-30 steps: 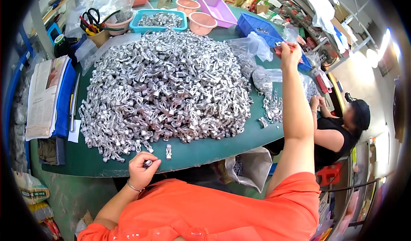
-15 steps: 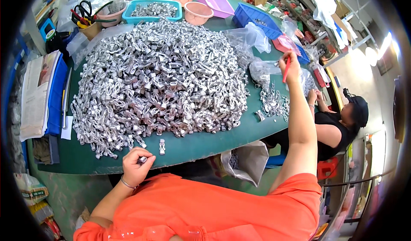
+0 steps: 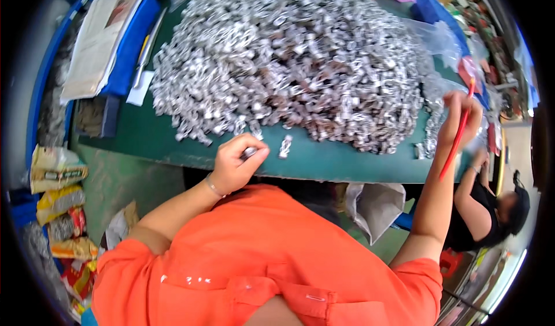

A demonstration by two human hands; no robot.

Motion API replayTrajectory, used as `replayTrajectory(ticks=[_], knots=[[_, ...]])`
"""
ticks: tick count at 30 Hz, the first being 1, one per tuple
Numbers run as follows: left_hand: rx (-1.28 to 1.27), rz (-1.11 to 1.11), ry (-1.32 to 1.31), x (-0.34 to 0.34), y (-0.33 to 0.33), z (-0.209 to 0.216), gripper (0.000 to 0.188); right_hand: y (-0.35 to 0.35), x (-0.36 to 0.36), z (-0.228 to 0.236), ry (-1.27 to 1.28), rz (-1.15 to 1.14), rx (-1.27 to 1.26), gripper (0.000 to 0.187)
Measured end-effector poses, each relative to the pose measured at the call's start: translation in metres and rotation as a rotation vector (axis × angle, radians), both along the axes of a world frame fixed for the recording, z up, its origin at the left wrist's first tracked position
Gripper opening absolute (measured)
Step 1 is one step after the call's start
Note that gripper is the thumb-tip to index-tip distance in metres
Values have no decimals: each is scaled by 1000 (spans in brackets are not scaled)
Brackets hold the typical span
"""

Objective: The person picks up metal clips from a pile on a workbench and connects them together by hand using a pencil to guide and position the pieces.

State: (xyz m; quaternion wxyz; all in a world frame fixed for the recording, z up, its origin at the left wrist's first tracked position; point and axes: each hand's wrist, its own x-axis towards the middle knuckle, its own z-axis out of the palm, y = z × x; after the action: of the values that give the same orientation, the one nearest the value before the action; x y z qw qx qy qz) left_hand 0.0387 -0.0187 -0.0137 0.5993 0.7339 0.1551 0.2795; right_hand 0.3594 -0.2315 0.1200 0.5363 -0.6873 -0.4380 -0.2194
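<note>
A large heap of small silvery metal clasps [image 3: 289, 65] covers much of the green table [image 3: 139, 138]. My left hand [image 3: 237, 161] is closed at the table's front edge, with a small metal clasp [image 3: 248, 153] showing between thumb and fingers. Just right of it a single clasp [image 3: 285, 146] lies apart from the heap. Over the table's right side is my right hand [image 3: 459, 118], closed on a slim, slightly curved red tool [image 3: 459, 135]; its working end cannot be made out. Behind that hand lie loose metal rings [image 3: 432, 129].
At the left stands a blue holder [image 3: 134, 42] with newspapers [image 3: 104, 42]. A white sack [image 3: 378, 210] hangs open below the front edge. At the right sits another person [image 3: 485, 210] in black. Clear plastic bags [image 3: 436, 39] and a blue bin [image 3: 436, 13] lie behind.
The view has swung down and left. My right hand has come nearer, away from the bags, with the red tool in it. My left hand stays about where it was by the lone clasp.
</note>
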Motion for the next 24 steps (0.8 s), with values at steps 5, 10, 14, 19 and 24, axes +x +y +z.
replayTrajectory(ticks=[5, 10, 14, 19, 24], knots=[[39, -46, -35, -2, 3, -4, 3, 49, -140, -71, -160, 706, -567, 22], [-123, -2, 3, -7, 3, -3, 6, 81, -173, -114, -164, 582, -617, 20], [-124, 4, 68, -16, 1, 4, 11, 84, -171, -117, -246, 569, -606, 19], [-109, -100, 93, -15, -5, 6, 42, 85, -191, -104, 162, 528, -279, 28], [-236, -85, 6, -15, -8, 14, 38, 85, -218, -87, 1015, 588, -23, 15]])
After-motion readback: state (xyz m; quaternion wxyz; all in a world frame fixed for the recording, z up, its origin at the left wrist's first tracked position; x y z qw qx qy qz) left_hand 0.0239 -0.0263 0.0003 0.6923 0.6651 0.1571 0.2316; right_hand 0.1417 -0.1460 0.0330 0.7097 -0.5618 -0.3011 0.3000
